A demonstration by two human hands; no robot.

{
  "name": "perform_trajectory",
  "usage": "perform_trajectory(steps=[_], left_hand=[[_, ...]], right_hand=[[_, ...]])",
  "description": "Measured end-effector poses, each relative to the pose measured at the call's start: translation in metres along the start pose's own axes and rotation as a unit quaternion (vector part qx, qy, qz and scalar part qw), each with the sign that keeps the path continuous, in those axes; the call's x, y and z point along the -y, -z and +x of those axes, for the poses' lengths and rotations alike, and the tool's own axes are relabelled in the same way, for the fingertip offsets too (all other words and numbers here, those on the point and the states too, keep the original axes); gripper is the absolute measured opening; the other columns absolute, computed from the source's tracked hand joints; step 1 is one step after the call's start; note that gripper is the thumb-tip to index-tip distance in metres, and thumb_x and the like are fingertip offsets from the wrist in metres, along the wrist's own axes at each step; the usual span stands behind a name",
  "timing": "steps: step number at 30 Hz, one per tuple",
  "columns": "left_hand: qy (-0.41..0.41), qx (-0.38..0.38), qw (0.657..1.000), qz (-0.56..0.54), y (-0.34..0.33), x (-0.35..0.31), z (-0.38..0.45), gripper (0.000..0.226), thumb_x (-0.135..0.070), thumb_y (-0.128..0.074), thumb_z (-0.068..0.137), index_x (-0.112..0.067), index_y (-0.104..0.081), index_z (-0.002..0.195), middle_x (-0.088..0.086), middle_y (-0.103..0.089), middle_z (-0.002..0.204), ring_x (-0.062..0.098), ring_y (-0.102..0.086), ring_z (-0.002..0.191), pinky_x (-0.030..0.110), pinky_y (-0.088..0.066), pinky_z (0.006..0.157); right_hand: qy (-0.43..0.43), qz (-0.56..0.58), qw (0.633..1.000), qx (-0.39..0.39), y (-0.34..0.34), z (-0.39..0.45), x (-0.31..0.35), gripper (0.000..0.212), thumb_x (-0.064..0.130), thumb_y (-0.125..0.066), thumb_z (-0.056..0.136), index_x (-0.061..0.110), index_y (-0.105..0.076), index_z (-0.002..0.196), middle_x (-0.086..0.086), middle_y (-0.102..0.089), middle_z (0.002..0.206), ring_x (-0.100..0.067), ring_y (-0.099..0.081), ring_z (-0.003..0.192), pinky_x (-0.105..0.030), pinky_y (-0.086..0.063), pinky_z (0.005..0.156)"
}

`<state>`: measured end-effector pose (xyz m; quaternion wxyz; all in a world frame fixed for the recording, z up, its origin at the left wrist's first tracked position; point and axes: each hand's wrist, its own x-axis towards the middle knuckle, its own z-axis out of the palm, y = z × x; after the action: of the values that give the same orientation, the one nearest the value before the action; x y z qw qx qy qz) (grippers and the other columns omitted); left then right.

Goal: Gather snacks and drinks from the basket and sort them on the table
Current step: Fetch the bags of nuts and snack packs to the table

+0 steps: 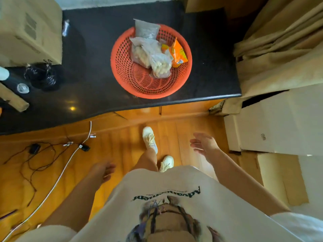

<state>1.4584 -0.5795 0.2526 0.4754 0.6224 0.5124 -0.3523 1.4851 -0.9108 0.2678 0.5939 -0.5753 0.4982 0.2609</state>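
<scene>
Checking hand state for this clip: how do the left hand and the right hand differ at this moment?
The right hand is raised and stretched forward with fingers spread, while the left hand hangs lower beside the body, fingers loosely relaxed. The right hand is nearer the red basket on the dark counter; the left hand is farther back over the floor. Both are empty and touch nothing.

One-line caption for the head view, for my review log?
Person approaches red basket of snack bags on dark counter, both hands empty.
</scene>
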Motion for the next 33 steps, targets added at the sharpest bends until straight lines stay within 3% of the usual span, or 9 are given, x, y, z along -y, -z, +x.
perform_trajectory(steps=[2, 5, 10, 17, 21, 24, 27, 30, 33], left_hand=[[0.027, -0.014, 0.999, -0.034, 0.007, -0.01, 0.008, 0.023, -0.016, -0.045, 0.097, -0.016, -0.054, 0.075, -0.006, -0.058, 0.034, 0.003, -0.053, 0.03, 0.023, -0.031, 0.054], [0.047, -0.02, 0.996, -0.073, 0.014, -0.035, 0.018, 0.02, -0.015, -0.047, 0.096, -0.014, -0.053, 0.077, -0.005, -0.059, 0.035, 0.002, -0.051, 0.026, 0.023, -0.031, 0.054], [-0.009, -0.032, 0.997, -0.073, 0.0, -0.114, 0.026, 0.011, -0.016, -0.048, 0.096, -0.012, -0.057, 0.09, 0.004, -0.058, 0.076, 0.013, -0.051, 0.065, 0.025, -0.037, 0.058], [-0.19, 0.087, 0.976, -0.063, -0.068, -0.25, 0.032, 0.014, -0.011, -0.054, 0.092, -0.022, -0.061, 0.089, 0.003, -0.064, 0.084, 0.014, -0.061, 0.075, 0.025, -0.046, 0.064], [-0.198, 0.18, 0.963, 0.02, -0.131, -0.288, 0.068, 0.031, -0.001, -0.059, 0.087, -0.012, -0.054, 0.116, 0.005, -0.055, 0.114, 0.017, -0.053, 0.104, 0.032, -0.045, 0.084], [-0.242, 0.145, 0.958, 0.057, -0.175, -0.298, 0.096, 0.054, 0.003, -0.067, 0.078, -0.008, -0.047, 0.127, -0.003, -0.048, 0.116, 0.011, -0.046, 0.108, 0.025, -0.04, 0.096], [-0.291, 0.085, 0.951, 0.062, -0.207, -0.301, 0.115, 0.048, 0.011, -0.073, 0.064, -0.019, -0.051, 0.094, -0.014, -0.049, 0.09, -0.005, -0.046, 0.082, -0.004, -0.036, 0.069], [-0.324, 0.029, 0.943, 0.068, -0.227, -0.298, 0.125, 0.051, 0.003, -0.082, 0.055, -0.014, -0.054, 0.094, -0.013, -0.048, 0.087, 0.002, -0.047, 0.08, -0.003, -0.035, 0.066], [-0.336, -0.053, 0.926, 0.165, -0.236, -0.298, 0.131, 0.063, -0.023, -0.089, 0.052, -0.006, -0.061, 0.106, -0.002, -0.058, 0.1, 0.019, -0.053, 0.099, 0.016, -0.036, 0.082]], right_hand=[[0.007, -0.014, 1.0, 0.005, -0.011, 0.01, 0.024, 0.029, 0.016, -0.046, 0.096, 0.005, -0.053, 0.122, -0.007, -0.059, 0.077, -0.015, -0.055, 0.064, -0.025, -0.039, 0.056], [0.004, -0.023, 1.0, 0.003, -0.023, 0.02, 0.052, 0.028, 0.017, -0.047, 0.096, 0.006, -0.054, 0.121, -0.006, -0.06, 0.078, -0.015, -0.056, 0.064, -0.024, -0.041, 0.057], [-0.013, 0.007, 1.0, -0.012, -0.033, 0.027, 0.083, 0.028, 0.014, -0.048, 0.095, 0.003, -0.053, 0.12, -0.01, -0.06, 0.082, -0.018, -0.056, 0.066, -0.026, -0.04, 0.057], [0.094, -0.073, 0.992, -0.047, -0.042, 0.069, 0.142, 0.021, 0.001, -0.053, 0.088, 0.003, -0.057, 0.109, -0.004, -0.06, 0.075, -0.026, -0.057, 0.077, -0.028, -0.044, 0.064], [0.247, -0.177, 0.946, -0.109, -0.061, 0.113, 0.196, 0.042, 0.011, -0.068, 0.079, 0.01, -0.053, 0.118, -0.008, -0.057, 0.11, -0.017, -0.051, 0.098, -0.023, -0.043, 0.077], [0.333, -0.309, 0.872, -0.183, -0.083, 0.151, 0.232, 0.08, 0.029, -0.077, 0.068, 0.023, -0.035, 0.136, -0.009, -0.03, 0.144, -0.024, -0.029, 0.13, -0.043, -0.029, 0.104], [0.345, -0.384, 0.833, -0.2, -0.1, 0.183, 0.249, 0.09, 0.046, -0.074, 0.063, 0.032, -0.027, 0.138, -0.006, -0.01, 0.154, -0.027, -0.014, 0.14, -0.049, -0.017, 0.11], [0.359, -0.428, 0.804, -0.204, -0.105, 0.202, 0.249, 0.084, 0.05, -0.073, 0.062, 0.03, -0.034, 0.134, -0.006, -0.006, 0.155, -0.027, -0.011, 0.142, -0.047, -0.014, 0.112], [0.34, -0.428, 0.815, -0.19, -0.104, 0.21, 0.246, 0.081, 0.052, -0.073, 0.063, 0.029, -0.038, 0.132, -0.006, -0.003, 0.156, -0.027, -0.012, 0.141, -0.046, -0.015, 0.112]])
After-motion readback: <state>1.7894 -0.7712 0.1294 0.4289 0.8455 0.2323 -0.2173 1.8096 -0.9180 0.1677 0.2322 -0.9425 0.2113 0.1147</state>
